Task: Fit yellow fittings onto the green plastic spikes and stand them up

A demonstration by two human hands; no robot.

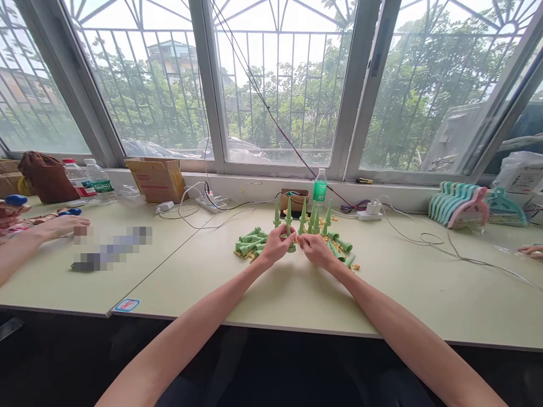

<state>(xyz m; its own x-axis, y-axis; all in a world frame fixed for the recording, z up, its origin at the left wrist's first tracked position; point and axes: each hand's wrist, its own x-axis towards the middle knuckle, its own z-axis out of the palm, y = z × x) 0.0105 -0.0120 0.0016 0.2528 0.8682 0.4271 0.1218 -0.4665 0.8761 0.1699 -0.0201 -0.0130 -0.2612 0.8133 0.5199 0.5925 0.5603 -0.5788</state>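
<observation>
My left hand (276, 244) is closed around a green plastic spike (291, 248), its pointed end up. My right hand (316, 249) is pinched beside it, with a small orange-yellow piece (297, 240) just showing at the fingertips. Behind both hands, several green cone-tipped spikes (328, 217) stand upright in a cluster. Loose green tubes (249, 246) lie in a pile by my left hand, and more green tubes (344, 246) lie beyond my right. Small yellow valve-like pieces (356, 267) are scattered among them.
A water bottle (320, 188) and small open box (294, 200) stand behind the spikes. Cables run to power strips (368, 213). Pastel hangers (460, 204) are at right, a cardboard box (156, 178) at left. Other people's hands (63, 227) show at both sides.
</observation>
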